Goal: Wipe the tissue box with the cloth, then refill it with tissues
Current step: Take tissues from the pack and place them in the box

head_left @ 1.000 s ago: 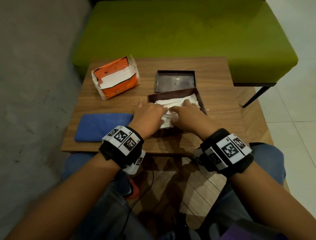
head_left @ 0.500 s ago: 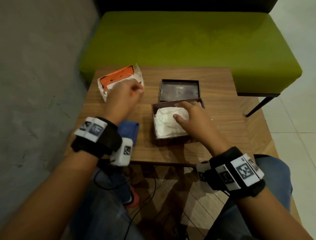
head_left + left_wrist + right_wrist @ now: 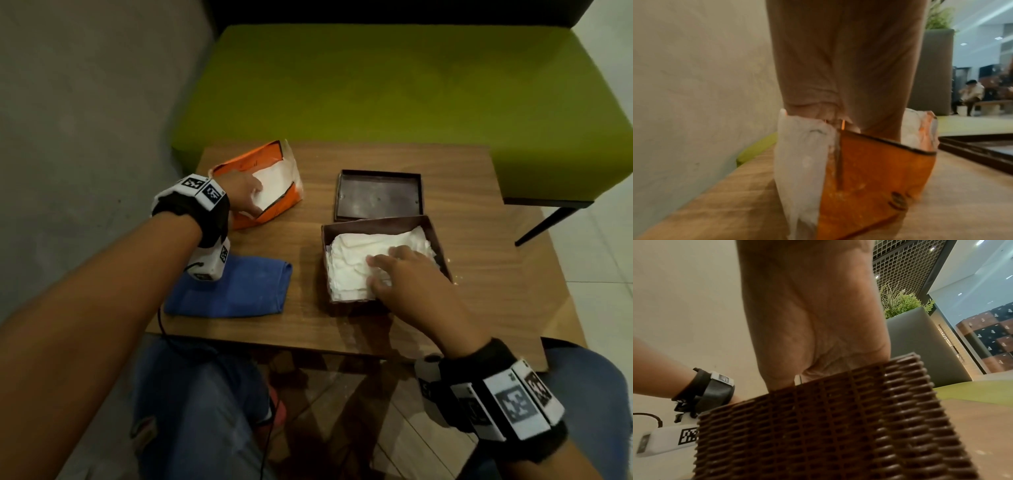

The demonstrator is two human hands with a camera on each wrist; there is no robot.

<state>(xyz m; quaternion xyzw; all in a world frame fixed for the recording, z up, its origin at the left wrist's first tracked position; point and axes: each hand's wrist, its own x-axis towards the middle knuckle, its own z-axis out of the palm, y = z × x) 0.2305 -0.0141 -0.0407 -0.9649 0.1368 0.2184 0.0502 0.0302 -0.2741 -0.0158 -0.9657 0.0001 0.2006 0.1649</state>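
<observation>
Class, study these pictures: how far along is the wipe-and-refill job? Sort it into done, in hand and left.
Done, apparently: the blue cloth lies set aside, and the brown tissue box already holds white tissues. In hand: the right hand presses those down while the left hand reaches into the orange pack. Left: more tissues perhaps, then the lid, lying apart.

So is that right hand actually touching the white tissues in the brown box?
Touching. The head view shows the right hand lying on the tissues inside the tissue box, no gap showing.
</observation>
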